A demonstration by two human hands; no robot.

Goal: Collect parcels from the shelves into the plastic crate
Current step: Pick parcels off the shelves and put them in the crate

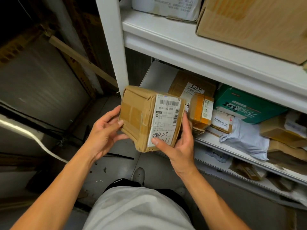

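- Item in hand: brown cardboard parcel (150, 119), taped, white shipping label facing up with a barcode and handwritten digits. It is held in the air in front of the white shelving (207, 53), just off the front edge of the middle shelf, above the floor.
- Left hand (103, 130): cups the parcel's left end; thumb lies on the taped face, fingers curl beneath it.
- Right hand (178, 145): grips the near right corner; thumb presses on the label's handwritten part, fingers wrap the far side.
- Step in hand, as judged: parcel is off the shelf and being read or checked, then carried to the crate.
- Handling advice: keep both hands under the ends, since the box looks dented and soft at the corners; keep the label up so it stays readable; turn the body, not just the arms, toward the crate; lower it in flat instead of dropping it.
- Remaining stock on the middle shelf: small taped box (201, 112), green carton (245, 105), grey mailer bag (245, 138), further brown boxes behind.
- Not in view: the plastic crate; its place and fill cannot be told.
- Hard to make out: label small print; the lowest shelf's contents, dim and blurred; the upper shelf's boxes, cut off by the frame edge.
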